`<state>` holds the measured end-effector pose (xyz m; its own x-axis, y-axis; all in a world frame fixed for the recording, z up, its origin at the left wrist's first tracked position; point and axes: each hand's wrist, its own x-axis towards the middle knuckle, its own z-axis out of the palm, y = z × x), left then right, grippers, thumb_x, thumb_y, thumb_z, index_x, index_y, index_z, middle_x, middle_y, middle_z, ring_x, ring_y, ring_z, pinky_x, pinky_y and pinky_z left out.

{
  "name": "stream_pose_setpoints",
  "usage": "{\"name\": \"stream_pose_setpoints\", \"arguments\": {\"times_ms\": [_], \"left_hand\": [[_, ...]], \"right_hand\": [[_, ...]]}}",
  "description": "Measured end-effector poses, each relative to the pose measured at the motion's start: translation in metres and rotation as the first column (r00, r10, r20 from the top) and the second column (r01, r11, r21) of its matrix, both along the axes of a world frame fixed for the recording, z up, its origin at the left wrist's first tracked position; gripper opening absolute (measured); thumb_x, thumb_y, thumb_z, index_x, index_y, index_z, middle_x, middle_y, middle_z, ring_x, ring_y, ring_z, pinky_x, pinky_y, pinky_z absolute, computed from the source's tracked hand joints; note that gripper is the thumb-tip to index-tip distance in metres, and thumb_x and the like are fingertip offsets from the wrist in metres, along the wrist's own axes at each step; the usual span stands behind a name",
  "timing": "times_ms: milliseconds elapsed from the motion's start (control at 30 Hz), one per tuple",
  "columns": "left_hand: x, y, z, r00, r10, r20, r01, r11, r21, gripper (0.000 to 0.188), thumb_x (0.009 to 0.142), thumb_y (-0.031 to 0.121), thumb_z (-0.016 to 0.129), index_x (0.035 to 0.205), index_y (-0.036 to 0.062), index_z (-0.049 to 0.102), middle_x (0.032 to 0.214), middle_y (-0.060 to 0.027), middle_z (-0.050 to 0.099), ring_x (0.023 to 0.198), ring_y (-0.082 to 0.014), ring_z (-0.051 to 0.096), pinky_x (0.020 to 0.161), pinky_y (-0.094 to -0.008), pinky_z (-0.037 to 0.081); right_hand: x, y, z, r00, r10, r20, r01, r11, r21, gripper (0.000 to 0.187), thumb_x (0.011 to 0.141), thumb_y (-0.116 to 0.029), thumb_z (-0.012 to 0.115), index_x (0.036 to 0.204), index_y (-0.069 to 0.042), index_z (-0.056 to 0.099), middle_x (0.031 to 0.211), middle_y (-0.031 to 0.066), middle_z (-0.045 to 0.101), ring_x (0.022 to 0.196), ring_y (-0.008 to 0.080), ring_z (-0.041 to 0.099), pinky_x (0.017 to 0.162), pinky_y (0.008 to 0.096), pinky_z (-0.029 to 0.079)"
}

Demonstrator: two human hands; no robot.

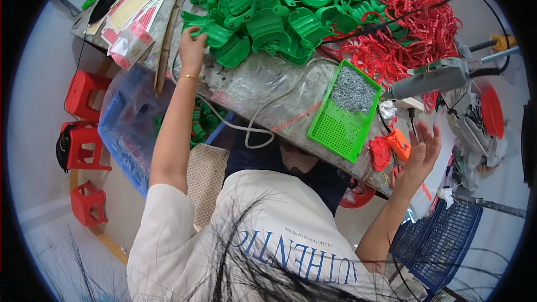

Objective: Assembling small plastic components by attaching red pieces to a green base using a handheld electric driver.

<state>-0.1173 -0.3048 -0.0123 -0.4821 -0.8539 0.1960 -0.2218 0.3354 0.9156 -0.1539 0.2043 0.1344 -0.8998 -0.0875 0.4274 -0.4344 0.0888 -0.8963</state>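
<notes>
At the left end of a big heap of green plastic parts (268, 8), my left hand (192, 50) has its fingers curled on the edge of one curved green part (210, 31). My right hand (423, 154) is raised at the right side of the table, its fingers apart and nothing seen in them. Close to it lie an orange object (398, 144) and a red, scalloped piece (380, 154). A bright green tray (341, 128) between my hands holds many small silvery metal pieces (353, 90) toward its far end.
Red plastic straps (414, 17) are piled at the far right. A grey powered hand tool (430, 80) with a cable hangs above the table's right side. A pale cord (260, 130) loops over the near edge. A blue lined bin (126, 128) and red stools (86, 148) stand left.
</notes>
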Motion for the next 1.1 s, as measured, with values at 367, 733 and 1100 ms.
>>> {"name": "stream_pose_setpoints", "arguments": {"times_ms": [367,733,1100], "left_hand": [[0.072,0.141,0.072,0.959,-0.108,-0.260,0.136,0.986,0.093,0.015,0.090,0.012,0.055,0.098,0.0021,0.063,0.083,0.0023,0.057,0.073,-0.0043,0.048,0.065,-0.0186,0.039],[0.061,0.292,0.086,0.413,-0.815,-0.407,0.807,0.120,0.578,0.019,0.085,0.002,0.059,0.104,0.0011,0.057,0.097,-0.0002,0.060,0.087,-0.0061,0.056,0.077,-0.0212,0.046],[0.050,0.328,0.076,0.481,-0.388,-0.786,0.700,-0.371,0.611,0.079,0.082,0.029,0.065,0.145,0.0146,0.020,0.129,-0.0133,0.048,0.118,-0.0224,0.049,0.099,-0.0362,0.040]], "right_hand": [[0.042,-0.008,-0.040,0.962,0.140,0.236,-0.183,0.968,0.170,0.052,0.085,-0.015,0.063,0.131,-0.002,0.041,0.115,0.0116,0.056,0.096,0.0181,0.058,0.085,0.0313,0.046],[0.041,-0.007,-0.003,0.855,0.467,0.227,-0.488,0.574,0.657,0.026,0.079,-0.020,0.068,0.100,-0.005,0.063,0.082,0.0085,0.061,0.074,0.0229,0.059,0.065,0.0314,0.047],[0.055,0.014,-0.039,0.917,0.135,0.374,-0.313,0.824,0.472,0.024,0.082,-0.010,0.067,0.103,-0.001,0.061,0.081,0.0028,0.060,0.071,0.0080,0.056,0.062,0.0231,0.045]]}}
